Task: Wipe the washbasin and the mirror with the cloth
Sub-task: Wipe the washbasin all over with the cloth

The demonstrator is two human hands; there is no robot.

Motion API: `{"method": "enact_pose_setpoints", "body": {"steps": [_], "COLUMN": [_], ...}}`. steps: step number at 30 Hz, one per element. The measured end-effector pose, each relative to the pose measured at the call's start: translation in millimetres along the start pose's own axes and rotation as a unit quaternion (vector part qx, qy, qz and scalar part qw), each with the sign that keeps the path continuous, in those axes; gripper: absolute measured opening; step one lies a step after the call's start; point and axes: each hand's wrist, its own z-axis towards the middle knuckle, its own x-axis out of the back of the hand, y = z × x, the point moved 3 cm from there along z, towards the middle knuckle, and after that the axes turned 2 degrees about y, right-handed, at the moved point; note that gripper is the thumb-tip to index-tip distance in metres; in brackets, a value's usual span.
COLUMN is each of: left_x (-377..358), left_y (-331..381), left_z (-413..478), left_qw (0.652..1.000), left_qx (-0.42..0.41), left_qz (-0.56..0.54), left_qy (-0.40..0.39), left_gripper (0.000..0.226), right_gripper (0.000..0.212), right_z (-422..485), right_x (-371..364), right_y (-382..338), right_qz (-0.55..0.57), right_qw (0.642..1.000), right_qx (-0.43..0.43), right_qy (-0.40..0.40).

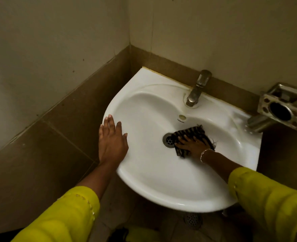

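Our right hand (191, 144) presses the striped cloth (195, 132) flat on the washbasin (161, 189) floor, just right of the drain (167, 140), fingers spread and pointing at it. The cloth lies folded roughly square, one frayed corner toward the tap (195, 91). Our left hand (112, 140) rests on the rim, fingers straight.

Glossy washbasin (161, 180), striped woven cloth (191, 132)

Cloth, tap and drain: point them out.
cloth (193, 131): head view, striped part nearest the tap.
tap (196, 89): head view, middle of its body.
drain (168, 140): head view, exposed metal grate.
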Motion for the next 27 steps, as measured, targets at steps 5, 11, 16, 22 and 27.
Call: {"method": "enact_pose_setpoints", "body": {"steps": [5,11,16,22,27], "left_x": [-1.5,-3.7,-4.3,-4.2,-1.7], "left_y": [0.2,-0.6,-0.2,-0.5,0.1], "left_z": [-0.6,-1.0,-0.1,-1.1,-2.2], "left_qw": [1.0,1.0,1.0,1.0,1.0], "left_qx": [-0.001,-0.002,-0.003,-0.007,-0.012], "left_qz": [-0.002,-0.007,-0.008,-0.009,-0.004], "left_qy": [0.0,0.011,0.011,0.016,0.014], "left_gripper": [0.046,0.042,0.043,0.043,0.042], "right_gripper": [0.055,0.06,0.059,0.035,0.028], "right_z": [-7.0,-18.3,-25.0,-30.2,-33.7], "right_x": [0.2,8.8,16.7,22.6,24.7], "right_y": [-30.8,-72.7,-103.6,-121.9,-118.5], "right_qz": [0.188,0.455,0.588,0.881,0.959], "right_qw": [0.981,0.889,0.808,0.473,0.267], "right_qx": [-0.048,-0.054,-0.019,-0.017,-0.092], "right_qy": [-0.001,0.02,0.035,0.003,-0.013]}}
